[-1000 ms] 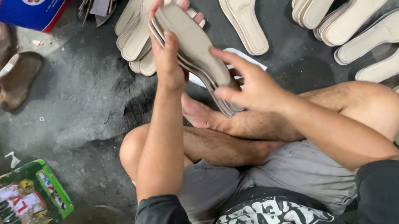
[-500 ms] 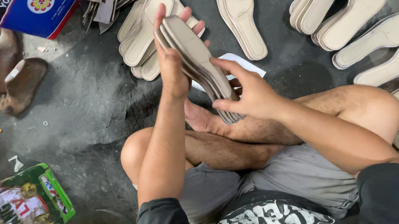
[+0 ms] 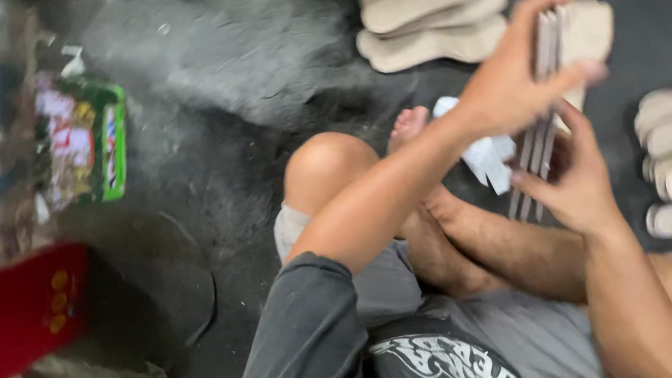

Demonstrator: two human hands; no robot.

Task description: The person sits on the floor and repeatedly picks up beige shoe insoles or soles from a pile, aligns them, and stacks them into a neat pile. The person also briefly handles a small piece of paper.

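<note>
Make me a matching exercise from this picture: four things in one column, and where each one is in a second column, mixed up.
Things:
1. stack of thin insoles
2. green packet
3. red object
4. pile of pale soles

Places:
A. on the floor at upper left
B. between the left hand and right hand
C. at the left edge, low down
D. on the floor beyond the knee

Pairs: 1-B, 2-A, 3-C, 4-D

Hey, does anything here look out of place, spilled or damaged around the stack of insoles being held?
Nothing looks spilled or broken. The left hand and right hand hold the stack of insoles evenly. Only a crumpled white paper scrap lies loose by the foot, and a green packet sits askew on the floor.
</note>
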